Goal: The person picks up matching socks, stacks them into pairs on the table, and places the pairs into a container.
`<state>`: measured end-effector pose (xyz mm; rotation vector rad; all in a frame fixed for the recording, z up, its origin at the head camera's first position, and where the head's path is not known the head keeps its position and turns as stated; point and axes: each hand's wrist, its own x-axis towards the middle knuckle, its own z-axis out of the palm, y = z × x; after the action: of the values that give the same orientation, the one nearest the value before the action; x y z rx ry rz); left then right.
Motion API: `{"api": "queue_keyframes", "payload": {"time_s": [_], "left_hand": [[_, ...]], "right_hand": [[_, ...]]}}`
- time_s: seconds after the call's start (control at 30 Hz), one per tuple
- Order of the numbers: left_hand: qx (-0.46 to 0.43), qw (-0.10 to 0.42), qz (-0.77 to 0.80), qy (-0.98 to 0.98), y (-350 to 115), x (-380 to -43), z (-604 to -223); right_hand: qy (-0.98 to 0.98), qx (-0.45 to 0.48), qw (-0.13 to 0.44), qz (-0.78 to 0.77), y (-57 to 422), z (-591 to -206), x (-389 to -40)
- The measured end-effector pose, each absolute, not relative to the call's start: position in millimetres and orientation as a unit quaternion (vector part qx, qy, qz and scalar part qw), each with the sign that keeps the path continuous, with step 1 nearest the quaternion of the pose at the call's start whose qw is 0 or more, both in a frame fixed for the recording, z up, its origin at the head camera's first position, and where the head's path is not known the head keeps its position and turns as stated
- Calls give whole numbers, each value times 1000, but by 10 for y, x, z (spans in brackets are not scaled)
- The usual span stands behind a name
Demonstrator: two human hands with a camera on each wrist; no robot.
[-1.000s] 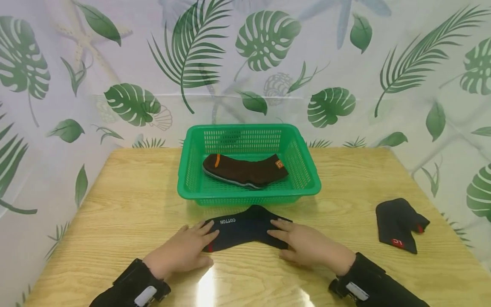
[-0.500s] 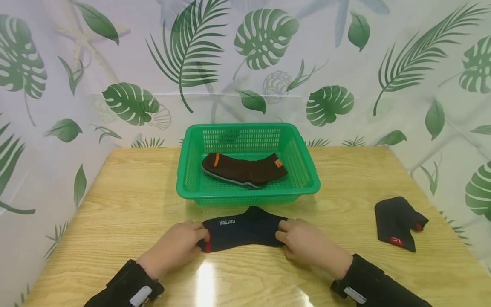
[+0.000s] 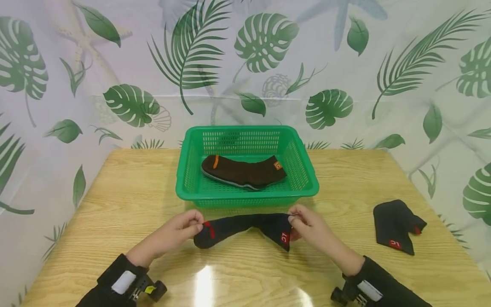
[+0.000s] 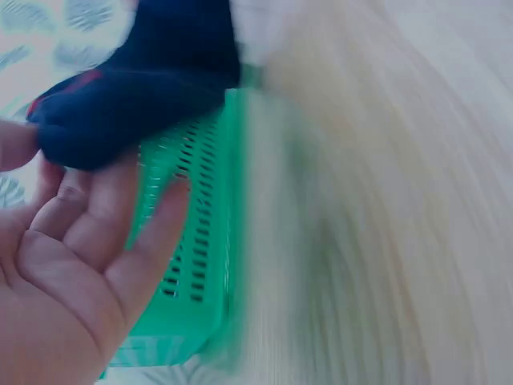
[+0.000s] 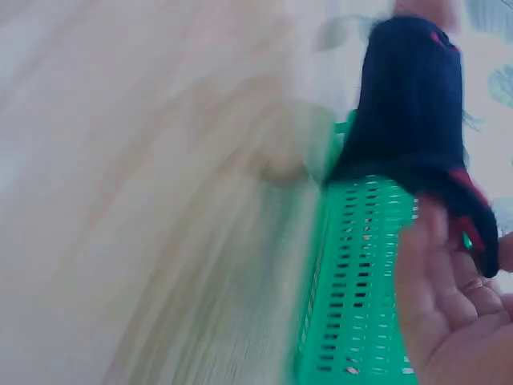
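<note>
Between the two hands a dark navy sock [image 3: 238,223] with red marks hangs stretched sideways, just in front of the green basket. My left hand [image 3: 174,232] pinches its toe end between thumb and fingers. At the cuff end, beside a red "LC" label, my right hand [image 3: 316,228] pinches the edge. The left wrist view shows the sock's toe [image 4: 104,120] held at the thumb, with the other fingers behind it. In the right wrist view the cuff [image 5: 473,212] droops over the fingers. Both wrist views are partly blurred.
A green plastic basket [image 3: 247,198] stands at the table's back, with brown socks [image 3: 243,171] with orange marks lying inside. Another dark sock [image 3: 397,226], folded over, lies on the wooden table [image 3: 130,192] at the right. A leaf-patterned cloth [image 3: 245,64] hangs behind.
Both hands went from lying flat on the sock to pinching its two ends. The sock has been lifted off the table and turned, so its red "LC" label shows instead of "COTTON".
</note>
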<state>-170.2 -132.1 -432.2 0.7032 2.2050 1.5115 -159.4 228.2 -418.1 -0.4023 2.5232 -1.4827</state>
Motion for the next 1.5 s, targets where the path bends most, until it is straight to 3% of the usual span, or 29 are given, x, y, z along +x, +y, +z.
{"api": "queue_keyframes", "payload": {"time_s": [0.07, 0.17, 0.3, 0.37, 0.47, 0.67, 0.87, 1.3, 1.5], "left_hand": [[193, 209, 588, 757, -1315, -1751, -4295], [128, 169, 576, 789, -1259, -1811, -4273], [127, 49, 413, 900, -1099, -1795, -4262], [164, 22, 310, 936, -998, -1722, -4250], [249, 50, 185, 949, -825, -1594, -4242], [335, 187, 72, 921, -562, -1472, -4340], [348, 248, 59, 902, -647, -1514, -4374], [357, 264, 96, 891, -742, -1599, -4385], [327, 184, 131, 918, -806, -1648, -4284]], "right_hand": [[811, -79, 133, -565, 2272, -4161, -1668], [809, -39, 154, -566, 2238, -4179, -1797], [914, -121, 60, -382, 2142, -4234, -1882], [945, -179, 2, -272, 2073, -4248, -1839], [948, -267, -6, -174, 1955, -4251, -1709], [914, -352, 168, -112, 1832, -4336, -1579], [884, -368, 271, -94, 1929, -4401, -1580], [885, -359, 292, -45, 1974, -4369, -1544], [888, -339, 290, -108, 2014, -4221, -1684]]}}
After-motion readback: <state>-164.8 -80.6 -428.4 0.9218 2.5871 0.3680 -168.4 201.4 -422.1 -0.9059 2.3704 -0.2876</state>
